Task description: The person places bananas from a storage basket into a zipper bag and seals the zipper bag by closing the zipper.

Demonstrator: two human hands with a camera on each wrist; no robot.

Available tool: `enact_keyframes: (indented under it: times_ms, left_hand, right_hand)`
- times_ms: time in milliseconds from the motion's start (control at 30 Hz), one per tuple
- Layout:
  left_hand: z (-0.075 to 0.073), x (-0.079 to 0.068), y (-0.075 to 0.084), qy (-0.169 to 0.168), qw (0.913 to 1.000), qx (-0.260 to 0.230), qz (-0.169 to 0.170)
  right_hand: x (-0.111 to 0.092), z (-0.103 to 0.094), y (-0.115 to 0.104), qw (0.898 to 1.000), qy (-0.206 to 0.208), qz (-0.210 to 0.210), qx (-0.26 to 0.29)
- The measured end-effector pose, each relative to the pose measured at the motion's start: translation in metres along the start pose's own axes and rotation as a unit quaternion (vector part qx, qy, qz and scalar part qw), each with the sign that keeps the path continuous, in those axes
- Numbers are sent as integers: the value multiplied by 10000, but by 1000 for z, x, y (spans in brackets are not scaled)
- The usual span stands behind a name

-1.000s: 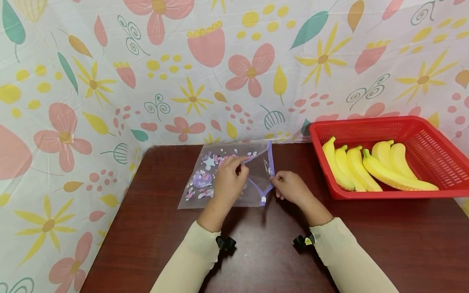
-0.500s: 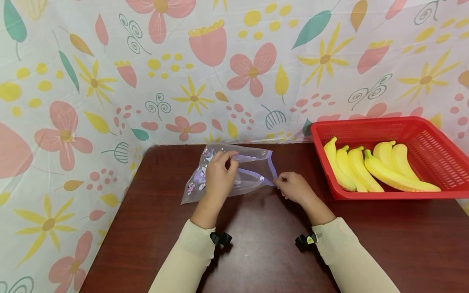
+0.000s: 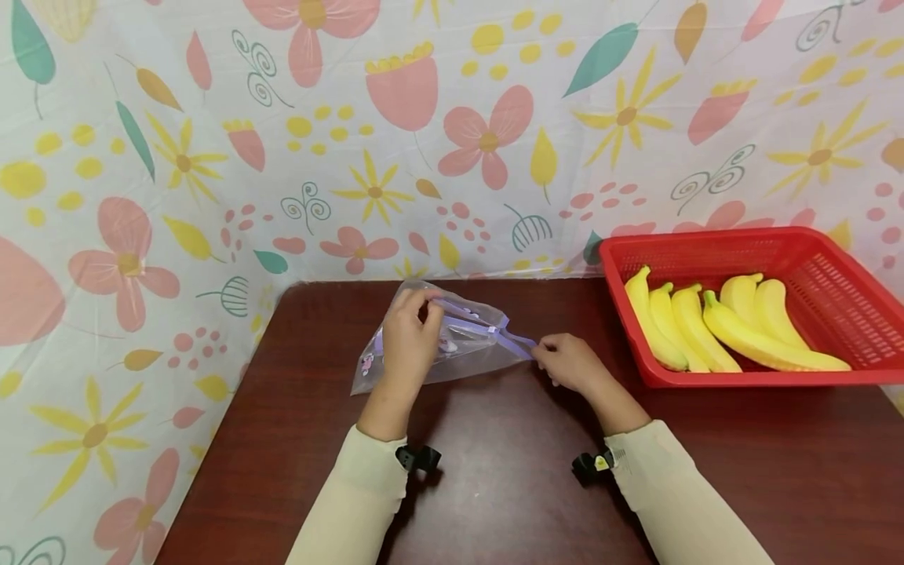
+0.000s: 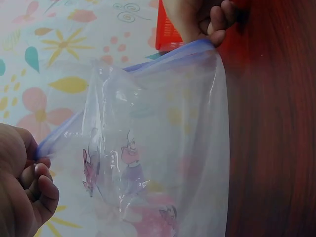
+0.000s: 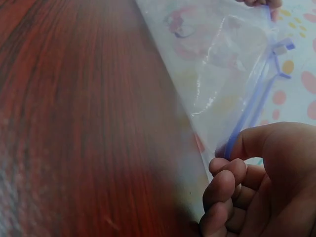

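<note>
A clear plastic zipper bag (image 3: 469, 362) with purple edging and pink and purple cartoon prints is stretched between both hands over the table. My left hand (image 3: 413, 337) pinches the purple edge at the bag's far left; in the left wrist view its thumb and finger meet on that strip. With thumb and forefinger, my right hand (image 3: 570, 362) pinches the other end of the purple edging, its remaining fingers curled. A small white slider (image 5: 280, 50) sits on the edging between the hands. The left hand covers part of the bag's printed side in the head view.
To the right of the hands stands a red plastic basket (image 3: 706, 378) holding several yellow bananas (image 3: 770, 336). Behind the dark wooden table (image 3: 487, 502) hangs a floral cloth (image 3: 395, 188). A black camera strap (image 3: 418, 458) is on each wrist.
My left hand has moved left and now pulls the bag's edge taut. The bag has lifted and turned from lying flat. My right hand keeps its pinch, shifting slightly right.
</note>
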State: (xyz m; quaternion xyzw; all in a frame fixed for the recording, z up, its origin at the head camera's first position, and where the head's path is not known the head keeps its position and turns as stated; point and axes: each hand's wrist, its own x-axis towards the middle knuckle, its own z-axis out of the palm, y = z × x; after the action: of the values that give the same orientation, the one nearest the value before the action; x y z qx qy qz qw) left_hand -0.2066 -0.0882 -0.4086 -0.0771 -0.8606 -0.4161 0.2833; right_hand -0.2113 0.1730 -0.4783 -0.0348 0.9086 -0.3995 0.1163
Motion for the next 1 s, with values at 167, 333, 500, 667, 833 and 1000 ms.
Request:
enact_keyframes:
  times_ms: [167,333,500,667,833,1000]
  left_hand:
    - [0,-1,0,-72,10000,-49,-39]
    - [2,-2,4,-444,9988,-184,-40]
    - [4,-3,6,-644,9975,-277,-92]
    - [6,-5,6,-745,9967,-297,-131]
    - [9,-6,5,-875,9952,-309,-309]
    - [10,-7,5,-980,9936,-348,-444]
  right_hand:
    - [0,1,-1,10000,40,9,12]
    - [0,2,-2,9997,207,-93,37]
    - [-1,2,-7,9984,444,-354,-55]
    - [-2,0,-10,9971,572,-484,-115]
    - [-4,-2,-12,9972,576,-466,-41]
    - [-4,-4,-14,9968,628,-491,51]
